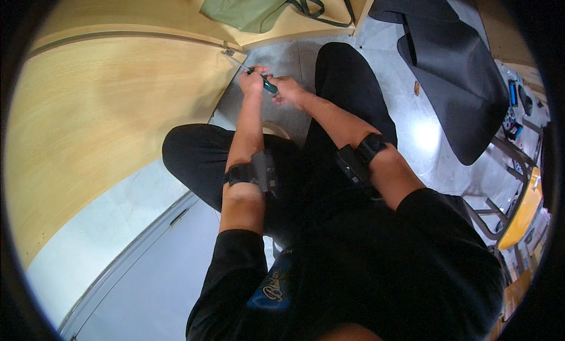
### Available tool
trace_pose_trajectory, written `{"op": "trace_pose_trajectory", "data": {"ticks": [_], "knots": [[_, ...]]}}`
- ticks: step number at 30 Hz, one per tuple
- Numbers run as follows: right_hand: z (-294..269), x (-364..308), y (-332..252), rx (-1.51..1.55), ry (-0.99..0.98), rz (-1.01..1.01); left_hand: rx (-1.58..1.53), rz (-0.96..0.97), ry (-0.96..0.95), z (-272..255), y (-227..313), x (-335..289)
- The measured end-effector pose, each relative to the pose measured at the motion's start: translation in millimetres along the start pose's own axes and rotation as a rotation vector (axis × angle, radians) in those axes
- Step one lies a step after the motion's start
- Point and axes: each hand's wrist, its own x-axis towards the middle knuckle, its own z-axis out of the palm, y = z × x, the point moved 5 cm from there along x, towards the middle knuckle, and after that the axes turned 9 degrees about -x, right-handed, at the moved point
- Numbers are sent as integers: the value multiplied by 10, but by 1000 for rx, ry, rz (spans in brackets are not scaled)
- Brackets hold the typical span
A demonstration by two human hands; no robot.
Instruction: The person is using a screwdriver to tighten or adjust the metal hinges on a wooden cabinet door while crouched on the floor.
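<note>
- While the left hand (253, 80) and the right hand (287, 90) are both clamped on it, one screwdriver (269, 86) sits between 11 and 12 o'clock from the view's centre, above the grey floor (391, 70).
- Its handle is dark green and glossy, partly covered by fingers; its shaft (238, 62) is slim, straight and pale metallic.
- Counted: two hands close together, left toward the shaft, right at the handle's rear; one small metal fitting (229, 52); one pale wooden panel (118, 93) at 10 o'clock; one olive-green bag (247, 8) near 12; one black sheet (459, 88) at 2; two black devices (264, 171) strapped to the forearms.
- Its long axis slants, tip between 10 and 11 o'clock, handle end between 4 and 5.
- The tip points at the fitting; contact cannot be told.
</note>
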Motion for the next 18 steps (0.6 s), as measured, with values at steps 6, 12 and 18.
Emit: {"op": "trace_pose_trajectory", "data": {"ticks": [6, 12, 18], "knots": [[139, 49, -2, -354, -35, -122, 104, -17, -55, -185, -181, 183], [57, 80, -40, -369, 1, -160, -114, -70, -51, 34, -33, -29], [72, 136, -42, -384, 0, -179, -122, -45, -5, 20, 28, -2]]}}
